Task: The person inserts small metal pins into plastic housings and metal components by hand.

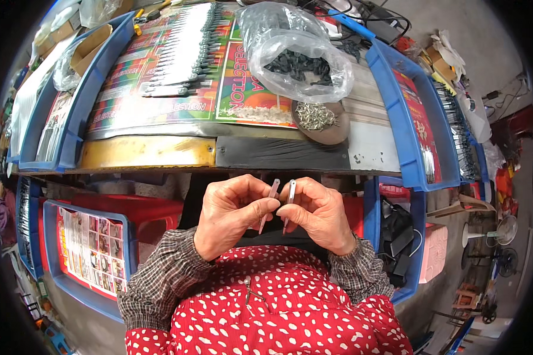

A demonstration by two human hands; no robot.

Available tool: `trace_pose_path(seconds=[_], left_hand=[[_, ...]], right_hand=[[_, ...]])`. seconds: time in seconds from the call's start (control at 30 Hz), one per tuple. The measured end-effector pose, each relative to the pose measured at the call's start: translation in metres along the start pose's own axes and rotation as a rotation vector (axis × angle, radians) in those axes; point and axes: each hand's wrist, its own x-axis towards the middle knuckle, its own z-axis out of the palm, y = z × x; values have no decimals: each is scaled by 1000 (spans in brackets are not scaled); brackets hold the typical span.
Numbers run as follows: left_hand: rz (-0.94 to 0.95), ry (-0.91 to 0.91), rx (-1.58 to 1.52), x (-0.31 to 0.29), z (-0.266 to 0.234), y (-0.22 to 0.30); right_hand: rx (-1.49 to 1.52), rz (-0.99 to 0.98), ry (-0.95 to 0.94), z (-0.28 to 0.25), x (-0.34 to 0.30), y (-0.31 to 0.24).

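Observation:
In front of the table's near edge, my left hand [240,213] pinches a slim metal strip [273,190] between thumb and fingers. My right hand [317,210] grips a similar slim metal strip [291,192], with what looks like a small hole near its upper end. Both strips stand nearly upright, side by side with a narrow gap between them. Their exact kind I cannot make out. Beyond the hands, a brown dish [321,133] of small metal pins [315,115] sits at the table edge. Behind it lies an open clear plastic bag [331,83] of small black parts [296,64].
Rows of slim metal tools [183,50] lie on the printed table covering [124,97]. Blue trays flank the table at left [71,133] and right [411,136]. Lower down are a blue tray with printed cards [92,248] and a blue bin with black pieces [397,234].

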Motion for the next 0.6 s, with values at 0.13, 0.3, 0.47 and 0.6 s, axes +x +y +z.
trace_pose_path(seconds=[0.13,0.3,0.47,0.6], left_hand=[[17,18,-22,-1,-1,-3],[31,18,-7,-2,0,-7],[33,5,-35,-1,1,-9],[36,-2,-34,-1,1,-9]], right_hand=[[38,3,-4,5,-4,6],[-76,-75,33,9,-6,9],[-124,-118,53,13,-6,11],[-129,-167,79,14,-6,13]])
